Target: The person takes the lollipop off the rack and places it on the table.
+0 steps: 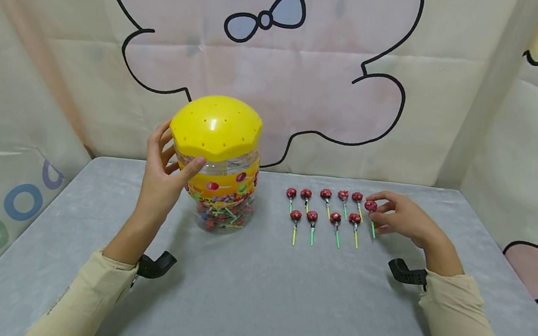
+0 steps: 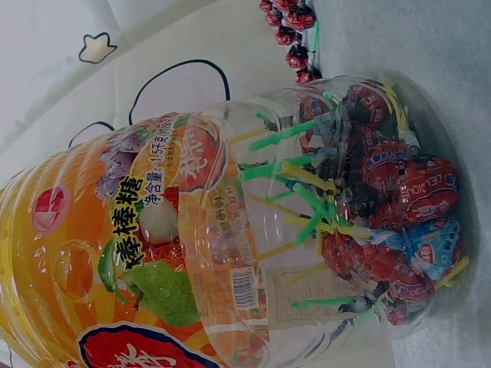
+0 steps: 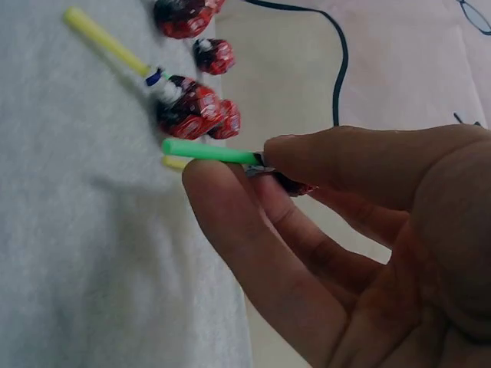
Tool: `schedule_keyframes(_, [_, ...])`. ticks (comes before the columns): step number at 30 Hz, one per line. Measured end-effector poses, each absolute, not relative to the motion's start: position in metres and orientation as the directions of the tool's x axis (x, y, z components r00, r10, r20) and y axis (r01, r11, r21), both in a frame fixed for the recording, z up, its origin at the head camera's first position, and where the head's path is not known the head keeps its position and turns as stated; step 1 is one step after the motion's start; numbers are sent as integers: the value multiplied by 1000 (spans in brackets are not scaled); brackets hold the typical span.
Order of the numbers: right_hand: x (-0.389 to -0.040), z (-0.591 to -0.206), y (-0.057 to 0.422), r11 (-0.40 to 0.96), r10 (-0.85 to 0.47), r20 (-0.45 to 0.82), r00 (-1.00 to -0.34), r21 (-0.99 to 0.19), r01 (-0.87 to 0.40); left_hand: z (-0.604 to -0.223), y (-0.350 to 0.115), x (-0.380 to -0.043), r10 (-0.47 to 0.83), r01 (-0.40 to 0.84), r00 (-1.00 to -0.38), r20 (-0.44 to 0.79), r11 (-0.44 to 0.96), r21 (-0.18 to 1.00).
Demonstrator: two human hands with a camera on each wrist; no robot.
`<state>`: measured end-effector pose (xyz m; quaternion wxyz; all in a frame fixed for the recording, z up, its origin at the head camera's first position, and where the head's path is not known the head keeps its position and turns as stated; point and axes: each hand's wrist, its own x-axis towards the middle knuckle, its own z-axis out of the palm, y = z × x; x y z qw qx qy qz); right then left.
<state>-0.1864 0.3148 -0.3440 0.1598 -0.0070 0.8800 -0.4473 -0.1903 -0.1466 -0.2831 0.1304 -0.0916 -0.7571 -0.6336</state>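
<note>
My left hand (image 1: 160, 180) holds a big clear plastic jar (image 1: 220, 189) on its left side, thumb at the front just under the yellow lid (image 1: 217, 128). In the left wrist view, red-wrapped lollipops and one blue-wrapped lollipop (image 2: 436, 247) lie in the jar's bottom with green and yellow sticks. At the right end of the back row, my right hand (image 1: 406, 221) pinches a red lollipop with a green stick (image 3: 211, 152) between thumb and fingers. Its wrapped head is mostly hidden by the fingers in the right wrist view.
Two rows of red lollipops lie on the grey table (image 1: 252, 300), between the jar and my right hand. The front row includes a yellow-stick lollipop (image 1: 355, 219). A printed cloth backdrop (image 1: 327, 102) stands behind the table.
</note>
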Motion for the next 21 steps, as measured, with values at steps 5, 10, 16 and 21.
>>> schedule_keyframes(5, [-187,-349,317,628,-176,-297,-938,-768,125,-283,-147,-191,-28,301,-950,311,183,936])
schedule_keyframes(10, [-189,-351,317,656,-178,-333,-926,-741,140,-283,-148,-190,-26,305,-949,315,188,934])
schedule_keyframes(16, [-190,-354,318,679,-160,-340,-927,-719,146,-283,-150,-192,-11,319,-945,326,182,930])
schedule_keyframes(21, [-191,-356,318,705,-140,-353,-925,-692,157,-283,-151,-194,4,332,-942,336,166,929])
